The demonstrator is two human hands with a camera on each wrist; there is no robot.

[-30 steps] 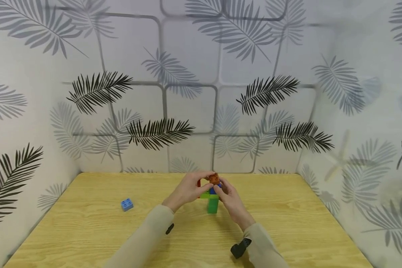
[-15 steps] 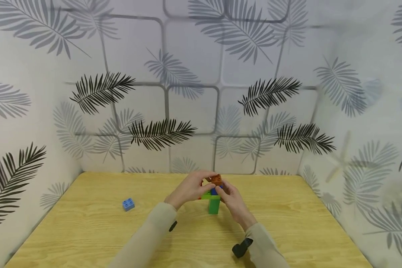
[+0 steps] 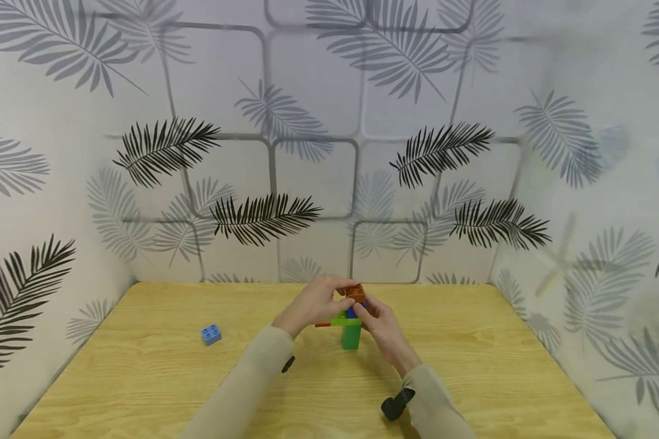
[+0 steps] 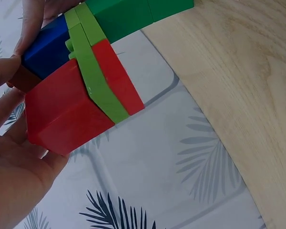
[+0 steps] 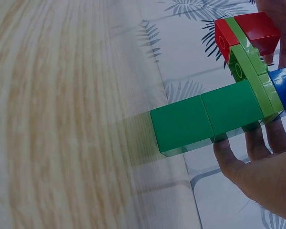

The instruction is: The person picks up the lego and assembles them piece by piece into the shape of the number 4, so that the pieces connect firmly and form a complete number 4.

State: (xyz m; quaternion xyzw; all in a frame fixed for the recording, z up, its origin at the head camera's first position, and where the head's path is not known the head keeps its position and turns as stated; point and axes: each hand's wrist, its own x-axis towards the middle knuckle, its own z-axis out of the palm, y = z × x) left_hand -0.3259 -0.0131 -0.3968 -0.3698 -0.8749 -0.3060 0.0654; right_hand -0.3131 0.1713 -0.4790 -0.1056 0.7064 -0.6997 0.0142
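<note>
A tower of toy building bricks stands upright on the table. Its base is two green bricks (image 5: 207, 117). Lime green pieces (image 3: 339, 321) lie across them and jut left, carrying a large red brick (image 4: 66, 105) above and a smaller red brick (image 4: 118, 76) beneath. Over the column sits a blue brick (image 4: 46, 50), topped by an orange-brown brick (image 3: 356, 292). My left hand (image 3: 313, 303) pinches the orange-brown brick between thumb and fingers. My right hand (image 3: 385, 332) grips the tower's right side, thumb at the blue brick, other fingers along the lime and green pieces.
A loose light blue brick (image 3: 211, 335) lies to the left on the wooden table (image 3: 143, 390). Behind the table's back edge rises a wall covering (image 3: 313, 177) with a leaf pattern.
The tower's red end shows further out to the left below my left hand. That hand and the orange-brown brick have shifted slightly right; my right hand keeps its grip.
</note>
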